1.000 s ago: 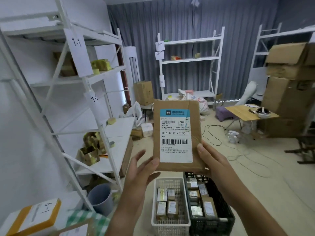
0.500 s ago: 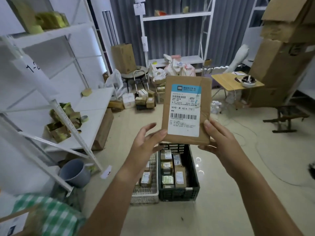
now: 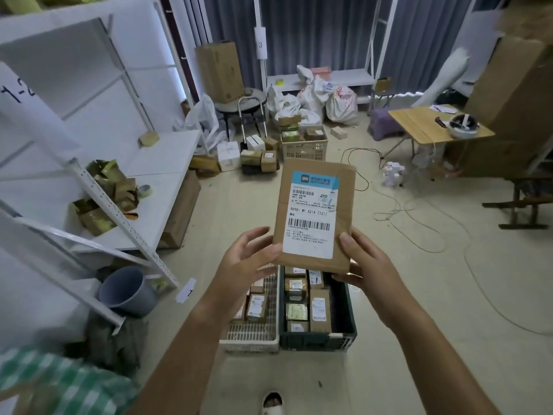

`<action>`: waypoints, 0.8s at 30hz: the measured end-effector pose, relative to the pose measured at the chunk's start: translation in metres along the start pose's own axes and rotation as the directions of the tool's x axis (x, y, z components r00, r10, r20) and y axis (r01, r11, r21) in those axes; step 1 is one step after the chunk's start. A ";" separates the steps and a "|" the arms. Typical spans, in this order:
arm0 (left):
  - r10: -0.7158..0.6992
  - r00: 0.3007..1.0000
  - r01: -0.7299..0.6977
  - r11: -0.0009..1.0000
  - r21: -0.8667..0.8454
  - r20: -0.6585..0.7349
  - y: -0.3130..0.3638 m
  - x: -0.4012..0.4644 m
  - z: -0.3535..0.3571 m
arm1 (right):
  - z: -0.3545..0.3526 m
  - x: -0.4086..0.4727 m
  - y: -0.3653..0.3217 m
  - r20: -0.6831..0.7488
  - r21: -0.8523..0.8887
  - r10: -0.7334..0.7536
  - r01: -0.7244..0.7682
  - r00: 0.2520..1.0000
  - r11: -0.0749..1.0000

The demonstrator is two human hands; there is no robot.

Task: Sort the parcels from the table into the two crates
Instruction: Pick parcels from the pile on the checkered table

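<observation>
Change: since half a second ago the view tips further down, so both crates sit lower in the frame, a sandalled foot (image 3: 272,402) shows at the bottom edge, and the parcel stays upright between both hands.
White shelving (image 3: 89,181): fills the left of the frame, with torn brown and gold packaging on its low board.
Stacked cartons (image 3: 514,109): tall brown boxes at the right edge.
Folding table (image 3: 425,127): upper right, wooden top, a bowl-like item on it.
Black crate (image 3: 348,330): lower centre on the floor, holding several small labelled parcels in rows.
White crate (image 3: 254,339): just beside the black one on its left, touching it, with a few small parcels inside; partly hidden by the left forearm.
Far basket (image 3: 305,146): pale, upper centre, with boxes in it and loose boxes around it.
Grey bucket (image 3: 125,290): lower left, under the shelf brace.
Parcel (image 3: 314,217): flat brown cardboard packet with a white and blue shipping label facing the camera, held upright in the centre of the frame, above the black crate and clear of it.
Right hand (image 3: 368,265): grips the packet's lower right corner, thumb on the front face, fingers curled behind.
Left hand (image 3: 248,259): fingers spread and loosely bent, thumb tip touching the packet's lower left edge; whether the fingers support it from behind I cannot tell.
</observation>
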State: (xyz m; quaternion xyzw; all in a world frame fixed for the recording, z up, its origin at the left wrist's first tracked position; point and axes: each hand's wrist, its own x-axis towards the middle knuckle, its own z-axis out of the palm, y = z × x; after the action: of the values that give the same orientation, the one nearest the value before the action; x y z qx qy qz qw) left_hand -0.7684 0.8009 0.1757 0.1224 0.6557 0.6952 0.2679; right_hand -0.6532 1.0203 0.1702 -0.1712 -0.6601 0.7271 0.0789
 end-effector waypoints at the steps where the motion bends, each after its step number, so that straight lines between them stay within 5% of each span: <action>1: -0.012 1.000 0.012 1.000 -0.001 0.005 -0.004 0.010 -0.013 | 0.008 0.014 0.004 0.010 -0.010 0.012 -0.012 1.000 1.000; 16: -0.247 0.969 0.246 0.950 -0.190 0.023 -0.076 0.144 -0.134 | 0.091 0.207 0.050 0.087 -0.083 0.217 -0.211 0.972 0.974; 24: -0.359 0.920 0.291 0.894 -0.341 -0.158 -0.109 0.183 -0.144 | 0.112 0.279 0.098 0.069 -0.024 0.297 -0.296 0.952 0.955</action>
State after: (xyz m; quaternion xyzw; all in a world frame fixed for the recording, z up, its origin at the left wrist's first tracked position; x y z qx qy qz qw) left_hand -0.9716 0.7766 0.0203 -0.1098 0.5747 0.7437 0.3236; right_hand -0.9406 0.9993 0.0410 -0.2425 -0.6343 0.7319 -0.0563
